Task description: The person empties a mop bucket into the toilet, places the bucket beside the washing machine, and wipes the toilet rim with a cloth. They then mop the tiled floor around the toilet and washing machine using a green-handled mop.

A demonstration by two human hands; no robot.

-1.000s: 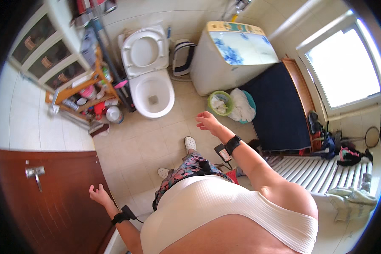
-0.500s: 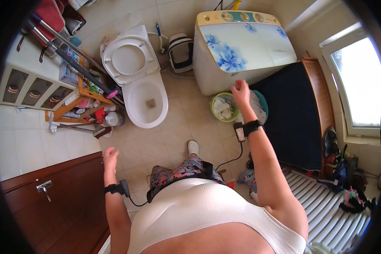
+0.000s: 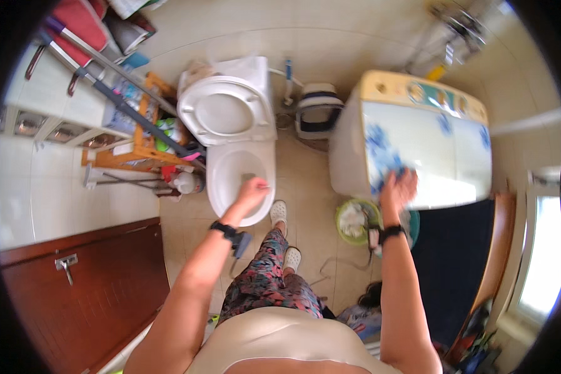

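My left hand (image 3: 252, 194) hangs over the front of the white toilet (image 3: 238, 147), its fingers loosely curled and plainly holding nothing. The toilet seat (image 3: 224, 115) is raised. To the right, my right hand (image 3: 399, 189) is over the front edge of the white washing machine (image 3: 439, 159), which has blue flowers on its lid. Its fingers are spread, with nothing in them; whether they touch the lid I cannot tell. Below that hand stand a green basin (image 3: 340, 225) with pale cloth (image 3: 354, 219) in it and a teal basin (image 3: 414, 228), partly hidden by my forearm.
A blue-and-white bin (image 3: 318, 115) stands between toilet and washing machine. Long-handled poles (image 3: 115, 93) lean across a wooden shelf (image 3: 144, 146) at left. A brown door (image 3: 100, 280) is at lower left. Dark cloth (image 3: 452, 265) covers something at right, beside a window (image 3: 542, 255).
I have stepped forward, nearer the toilet and washing machine. My left hand has moved from beside the door to over the toilet, my right hand from above the basins to the machine's lid.
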